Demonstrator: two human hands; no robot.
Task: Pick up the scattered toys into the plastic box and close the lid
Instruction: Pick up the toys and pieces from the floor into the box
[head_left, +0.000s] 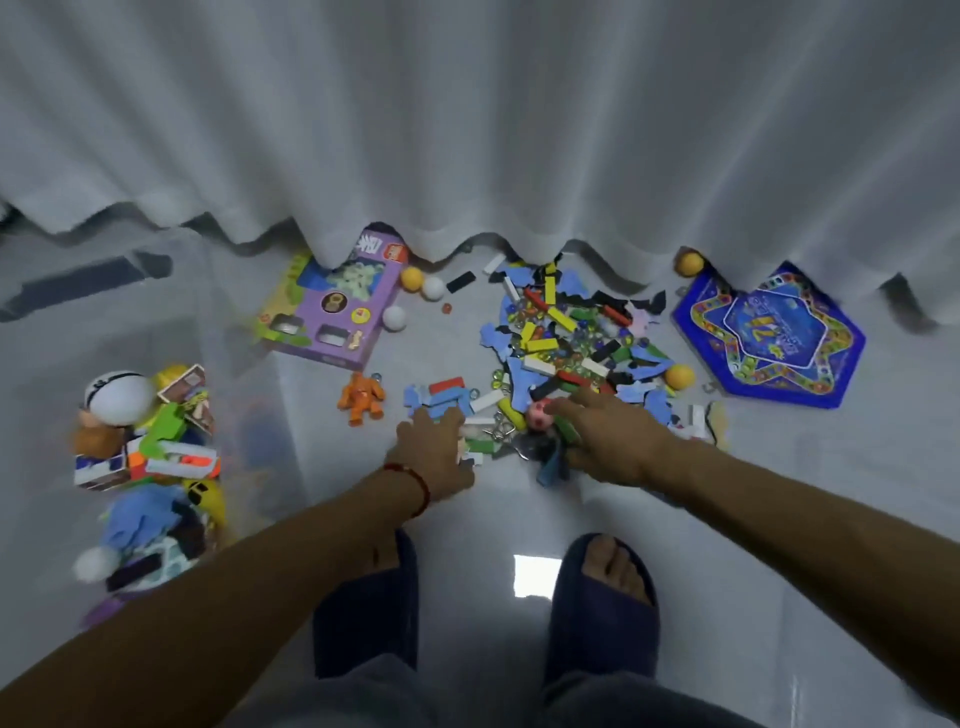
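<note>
- Translucent plastic box stands at the person's left, already part-filled with soft toys, well apart from both hands.
- Scattered small toys, blocks, marbles and foam pieces, lie in a heap just ahead of the hands, stretching away toward the curtain.
- Left hand rests palm-down on the near left edge of the heap, fingers loosely bent over blocks; whether it has hold of any cannot be told.
- Right hand lies on the near right edge, fingers spread over a pink figure and dark pieces, not plainly gripping.
- My judgement: the two hands flank the near pieces, so scooping inward, then carrying leftward, suits; the left hand is nearer the box.
</note>
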